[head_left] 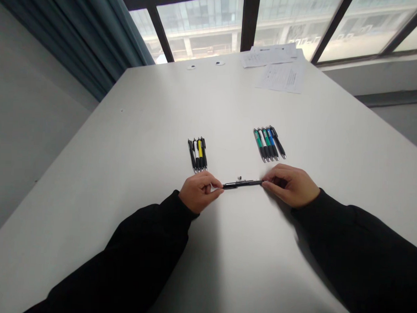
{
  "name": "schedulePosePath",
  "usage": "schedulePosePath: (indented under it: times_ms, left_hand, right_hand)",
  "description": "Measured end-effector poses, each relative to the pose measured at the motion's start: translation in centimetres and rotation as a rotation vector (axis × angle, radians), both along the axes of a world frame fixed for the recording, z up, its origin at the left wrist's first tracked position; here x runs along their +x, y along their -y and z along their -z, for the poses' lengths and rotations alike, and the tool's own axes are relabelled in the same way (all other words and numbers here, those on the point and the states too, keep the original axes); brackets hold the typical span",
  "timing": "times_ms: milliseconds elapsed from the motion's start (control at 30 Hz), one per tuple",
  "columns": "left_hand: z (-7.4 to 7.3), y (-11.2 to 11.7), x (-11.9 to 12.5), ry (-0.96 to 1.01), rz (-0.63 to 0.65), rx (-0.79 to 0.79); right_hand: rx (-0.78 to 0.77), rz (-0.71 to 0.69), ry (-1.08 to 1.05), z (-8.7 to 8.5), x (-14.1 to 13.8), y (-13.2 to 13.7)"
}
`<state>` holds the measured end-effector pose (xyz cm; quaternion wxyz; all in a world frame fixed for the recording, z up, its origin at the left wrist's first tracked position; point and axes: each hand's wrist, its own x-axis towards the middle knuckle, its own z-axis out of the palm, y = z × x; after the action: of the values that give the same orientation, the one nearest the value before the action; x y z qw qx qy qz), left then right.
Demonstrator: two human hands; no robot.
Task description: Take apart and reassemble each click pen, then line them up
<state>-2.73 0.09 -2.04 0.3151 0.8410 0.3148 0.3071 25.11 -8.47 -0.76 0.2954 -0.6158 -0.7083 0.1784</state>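
Observation:
Between my two hands a black pen (243, 183) lies sideways, just over the white table (154, 141). My left hand (200, 189) pinches its clip end between thumb and fingertips. The dark other end is pinched by my right hand (289, 183). Whether the pen is in one piece or in parts, I cannot tell. A tiny metallic piece (240, 177) sits on the table just behind the pen's middle. Beyond my left hand is a row of black, white and yellow pens (200, 154). Green, white, blue and black pens (268, 142) form another row beyond my right hand.
Printed papers (281, 74) lie at the table's far right corner. Two small white pieces with dark spots (220, 63) are near the far edge. A blue-grey curtain (96, 34) hangs at the left, and windows (199, 26) stand behind the table.

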Motion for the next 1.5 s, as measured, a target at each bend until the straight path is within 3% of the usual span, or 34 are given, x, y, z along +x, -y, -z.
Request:
schedulePosePath:
  times_ms: [1267,1400,1500]
  left_hand:
    - [-0.09,0.08,0.04,-0.019,-0.013,-0.029]
    - [-0.14,0.22,0.09,0.017,-0.04,-0.108]
    - [-0.27,-0.07,0.04,0.132,-0.103,-0.301]
  right_hand:
    - [-0.011,0.017,-0.043,0.74,0.06,-0.05]
    - [-0.02,-0.01,-0.021,0.54,0.27,-0.16]
    - [-0.05,-0.068,-0.08,0.27,0.43,-0.3]
